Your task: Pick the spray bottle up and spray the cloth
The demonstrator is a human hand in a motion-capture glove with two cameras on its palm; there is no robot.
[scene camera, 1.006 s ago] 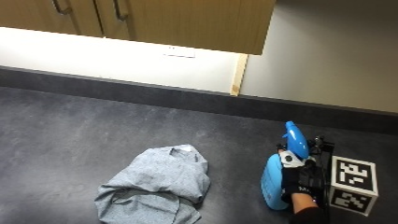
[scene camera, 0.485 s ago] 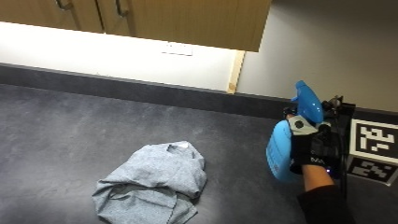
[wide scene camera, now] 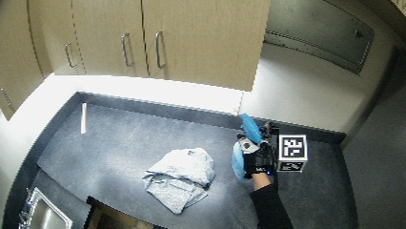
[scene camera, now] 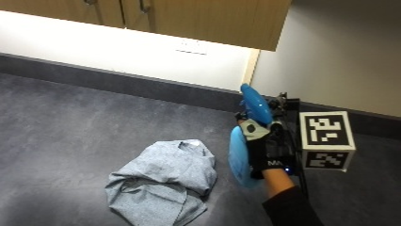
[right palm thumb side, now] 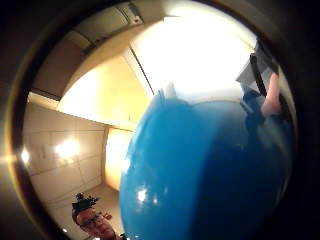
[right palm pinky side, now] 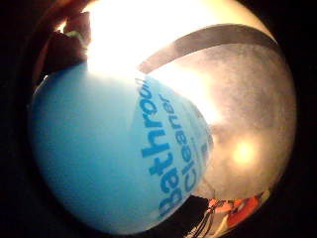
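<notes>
Clearly our grip (scene camera: 266,150) was wrapped round the bottle (scene camera: 241,155), held up off the desk (scene camera: 75,127) just right of the cloth (scene camera: 164,181). We judged the nozzle, not aimed at the cloth, could send spray onto the desk instead.
</notes>
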